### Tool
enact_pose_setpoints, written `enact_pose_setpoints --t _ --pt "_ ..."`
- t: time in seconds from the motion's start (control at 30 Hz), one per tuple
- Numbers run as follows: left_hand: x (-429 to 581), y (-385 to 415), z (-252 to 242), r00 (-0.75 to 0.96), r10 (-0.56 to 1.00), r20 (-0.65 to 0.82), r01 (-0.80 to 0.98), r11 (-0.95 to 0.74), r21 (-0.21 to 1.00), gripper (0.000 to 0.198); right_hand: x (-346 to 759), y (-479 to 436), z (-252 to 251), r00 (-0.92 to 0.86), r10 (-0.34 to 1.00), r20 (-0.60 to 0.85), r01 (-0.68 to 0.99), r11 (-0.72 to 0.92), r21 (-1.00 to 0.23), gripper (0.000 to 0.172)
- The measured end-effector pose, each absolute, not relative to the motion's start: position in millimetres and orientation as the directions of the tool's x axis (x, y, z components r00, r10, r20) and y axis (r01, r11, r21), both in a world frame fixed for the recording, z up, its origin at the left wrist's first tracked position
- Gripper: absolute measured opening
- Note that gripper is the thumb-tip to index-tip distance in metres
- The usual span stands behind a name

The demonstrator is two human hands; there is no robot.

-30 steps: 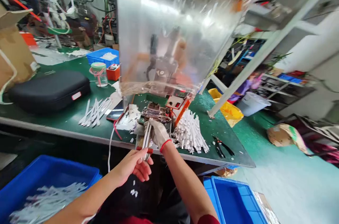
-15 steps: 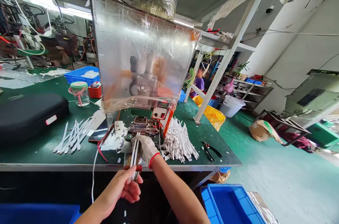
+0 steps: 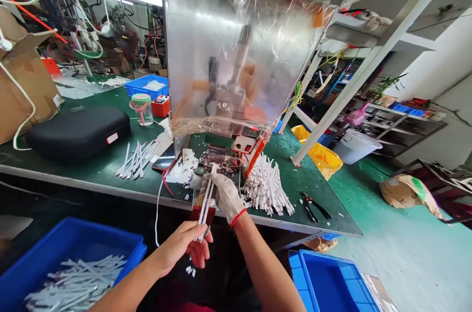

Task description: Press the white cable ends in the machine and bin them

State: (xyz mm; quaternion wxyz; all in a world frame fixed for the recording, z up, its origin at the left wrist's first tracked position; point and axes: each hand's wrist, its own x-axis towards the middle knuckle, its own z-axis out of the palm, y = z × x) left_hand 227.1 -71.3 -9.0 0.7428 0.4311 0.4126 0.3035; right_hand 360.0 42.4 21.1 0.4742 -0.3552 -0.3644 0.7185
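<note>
My bare left hand [image 3: 188, 245] pinches the near ends of a few long white strips [image 3: 207, 195] just below the bench edge. My gloved right hand [image 3: 225, 195] grips the same strips higher up, over the edge of the green bench [image 3: 92, 169]. The strips' far ends point at a small device with exposed wiring [image 3: 220, 157] under a clear plastic-wrapped hood [image 3: 236, 46]. A heap of white strips [image 3: 267, 186] lies right of the gloved hand.
Left on the bench: a black case [image 3: 79, 130], a smaller bunch of white strips [image 3: 136, 157], a jar [image 3: 142, 108]. Pliers [image 3: 311, 204] lie at right. Blue bins sit below, the left one [image 3: 70, 263] holding strips, the right one [image 3: 332, 282]. A cardboard box [image 3: 22, 76] stands far left.
The view swung up and back down. Both hands keep their hold on the strips, which have shifted slightly toward the device.
</note>
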Motion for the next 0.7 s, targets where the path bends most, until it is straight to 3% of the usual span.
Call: enact_pose_setpoints --t 0.13,0.3,0.43,0.57,0.7 --pt "212 -93 -11 0.480 0.813 -0.329 0.127 0.307 0.943 0.053 373 17 39 -0.248 0.967 -0.057 -0.568 -0.192 -0.800 0.033" --pt "199 -120 27 0.379 0.888 -0.262 0.320 0.140 0.937 0.054 380 0 53 -0.071 0.997 -0.005 -0.789 -0.059 -0.611 0.023" --pt "193 -127 46 0.347 0.907 -0.240 0.425 0.076 0.902 0.054 370 -12 64 -0.011 1.000 0.017 -0.803 0.001 -0.596 0.019" --pt "189 -133 52 0.375 0.893 -0.249 0.414 0.079 0.907 0.056 371 -12 75 0.004 1.000 0.027 -0.777 0.020 -0.629 0.020" --pt "166 -158 48 0.418 0.848 -0.326 0.368 0.170 0.914 0.057 441 9 99 0.298 0.953 0.054 -0.718 0.261 -0.646 0.035"
